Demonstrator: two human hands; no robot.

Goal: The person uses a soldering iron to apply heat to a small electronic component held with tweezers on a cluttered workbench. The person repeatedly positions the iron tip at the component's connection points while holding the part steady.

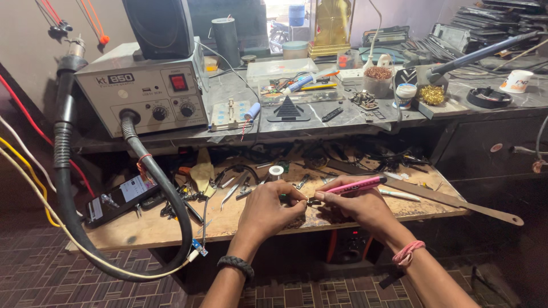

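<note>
My left hand [269,210] pinches a small dark part [311,201] over the wooden shelf [142,228], fingers closed on it. Touching the same part from the right, my right hand [357,205] grips a pink pen-shaped tool [354,185] whose tip points left at it. A black braided band circles my left wrist and a pink band the right one. Tweezers [234,191] and a small roll of solder wire [276,170] lie just behind my hands.
A grey hot-air rework station [142,94] with a thick black hose [165,194] stands at the left. A phone [117,198] lies on the shelf's left side. A long flat metal blade [451,201] juts off the shelf's right edge. The upper bench holds a clear parts box [285,71], brass wool [432,94] and scattered tools.
</note>
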